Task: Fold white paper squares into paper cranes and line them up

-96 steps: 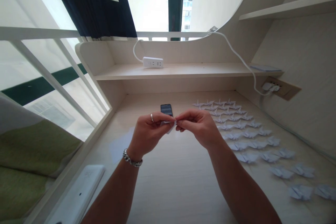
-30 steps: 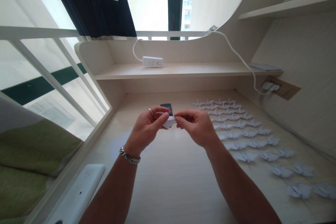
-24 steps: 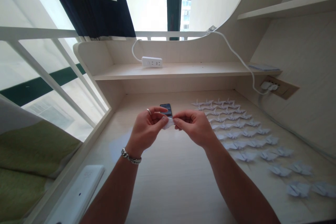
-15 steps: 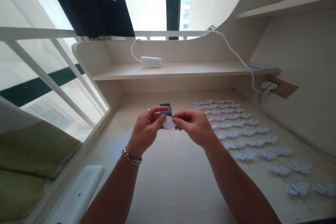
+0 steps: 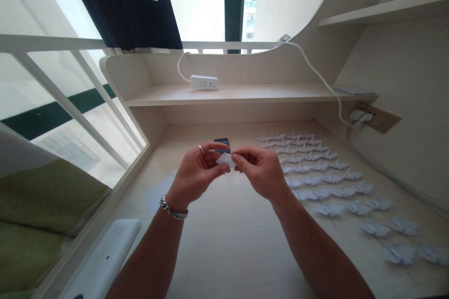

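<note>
A small piece of folded white paper (image 5: 225, 159) is held up above the desk between my two hands. My left hand (image 5: 196, 170), with a ring and a chain bracelet, has its thumb on the paper's lower edge and its fingers behind it. At the paper's right corner, my right hand (image 5: 261, 168) pinches it between thumb and forefinger. Just beyond the paper lies a dark phone (image 5: 222, 143), partly covered by my left fingers. Rows of white paper cranes (image 5: 317, 179) stand on the desk to the right of my right hand.
White paper sheets (image 5: 159, 194) lie left of my left wrist. A long white box-like object (image 5: 108, 254) sits at the desk's left edge. A power strip (image 5: 204, 82) rests on the back shelf (image 5: 245, 92). Its white cable (image 5: 315, 72) reaches a wall socket (image 5: 380, 117) at right.
My left thumb has slid down and right along the paper, uncovering more of its left side. My right hand keeps its pinch. The whole view has shifted slightly.
</note>
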Available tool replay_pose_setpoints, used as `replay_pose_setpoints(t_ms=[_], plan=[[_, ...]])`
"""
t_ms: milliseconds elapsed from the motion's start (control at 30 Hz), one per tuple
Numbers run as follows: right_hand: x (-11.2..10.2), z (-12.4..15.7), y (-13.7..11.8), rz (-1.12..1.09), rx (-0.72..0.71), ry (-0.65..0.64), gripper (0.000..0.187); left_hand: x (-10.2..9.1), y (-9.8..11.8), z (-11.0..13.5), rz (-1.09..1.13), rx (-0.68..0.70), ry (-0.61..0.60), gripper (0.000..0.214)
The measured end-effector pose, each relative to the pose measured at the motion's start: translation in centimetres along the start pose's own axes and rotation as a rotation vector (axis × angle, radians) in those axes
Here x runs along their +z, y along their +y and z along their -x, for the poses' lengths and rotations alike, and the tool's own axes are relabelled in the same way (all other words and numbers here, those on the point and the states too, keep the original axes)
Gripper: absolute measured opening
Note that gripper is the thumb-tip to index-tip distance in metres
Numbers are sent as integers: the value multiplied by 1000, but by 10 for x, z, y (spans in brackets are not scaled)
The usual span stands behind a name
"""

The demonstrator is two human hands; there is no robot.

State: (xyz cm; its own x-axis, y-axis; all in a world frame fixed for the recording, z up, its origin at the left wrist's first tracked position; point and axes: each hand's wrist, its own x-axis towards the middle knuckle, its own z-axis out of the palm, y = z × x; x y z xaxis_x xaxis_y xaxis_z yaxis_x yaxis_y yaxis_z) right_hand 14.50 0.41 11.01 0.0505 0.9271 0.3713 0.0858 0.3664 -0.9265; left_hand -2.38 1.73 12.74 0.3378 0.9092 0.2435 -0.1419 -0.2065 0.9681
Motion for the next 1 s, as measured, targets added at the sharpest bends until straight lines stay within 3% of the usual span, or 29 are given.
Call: replay_pose_setpoints(t_ms=[200,367,500,600,733,900,1000], plan=[[-1,-2,-1,-55,63,-24,17,0,0,0,-10,21,0,42],[2,1,-3,24,8,-1,16,3,-1,0,-14,20,-13,40],[4,4,-4,78,-57,7,14,8,-3,-2,-25,45,81,28],[3,3,-5,-37,-23,-42,14,9,-3,-2,-45,91,155,26],[0,0,-3,-186,18,-82,18,8,-4,-1,-65,144,191,24],[0,1,-1,-130,-33,-65,22,10,-6,0,-140,160,216,25],[0,0,-3,-197,8,-107,28,10,-7,0,-140,191,265,24]])
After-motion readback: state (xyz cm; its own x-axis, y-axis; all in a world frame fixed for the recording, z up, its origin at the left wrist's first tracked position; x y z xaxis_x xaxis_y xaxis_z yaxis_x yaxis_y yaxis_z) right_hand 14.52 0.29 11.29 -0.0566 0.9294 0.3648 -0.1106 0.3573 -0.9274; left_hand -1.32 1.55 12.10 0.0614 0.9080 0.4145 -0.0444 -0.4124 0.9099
